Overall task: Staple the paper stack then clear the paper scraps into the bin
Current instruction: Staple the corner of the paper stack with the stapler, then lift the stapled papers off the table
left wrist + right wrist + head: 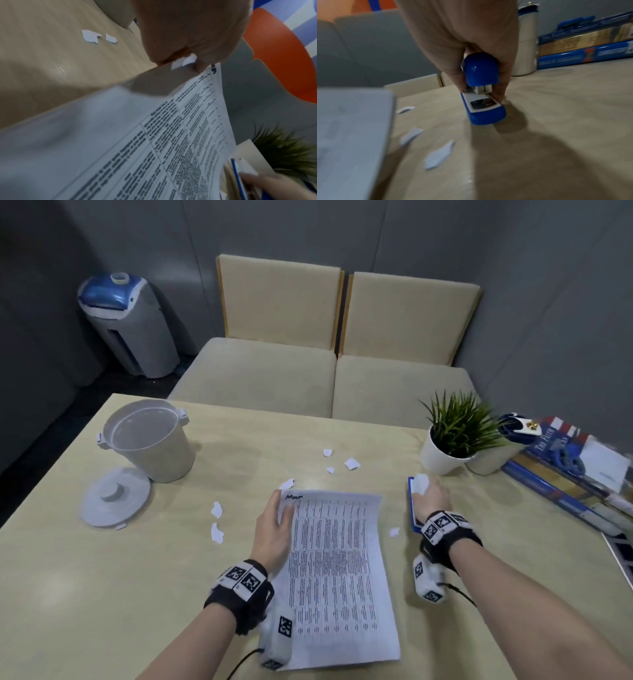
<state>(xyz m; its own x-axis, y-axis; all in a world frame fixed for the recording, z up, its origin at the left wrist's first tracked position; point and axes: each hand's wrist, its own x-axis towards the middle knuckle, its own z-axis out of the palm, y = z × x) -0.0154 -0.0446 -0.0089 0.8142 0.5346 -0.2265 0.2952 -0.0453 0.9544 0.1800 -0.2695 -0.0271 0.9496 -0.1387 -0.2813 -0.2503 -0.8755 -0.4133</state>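
Note:
The printed paper stack (339, 573) lies in the middle of the table. My left hand (279, 508) pinches its upper left corner; in the left wrist view that corner of the paper stack (197, 121) is raised off the table. To the right of the stack, my right hand (428, 491) grips the blue and white stapler (412, 508) from above, low over the table. In the right wrist view, fingers (500, 86) curl round the stapler (481, 75). Several white paper scraps (351, 463) lie scattered around the stack. The white bin (164, 460) stands uncovered at the far left.
The bin's lid (114, 496) lies flat on the table in front of the bin. A potted plant (452, 440) and stacked books (565, 484) fill the far right corner. A beige sofa (308, 371) stands beyond the table's far edge.

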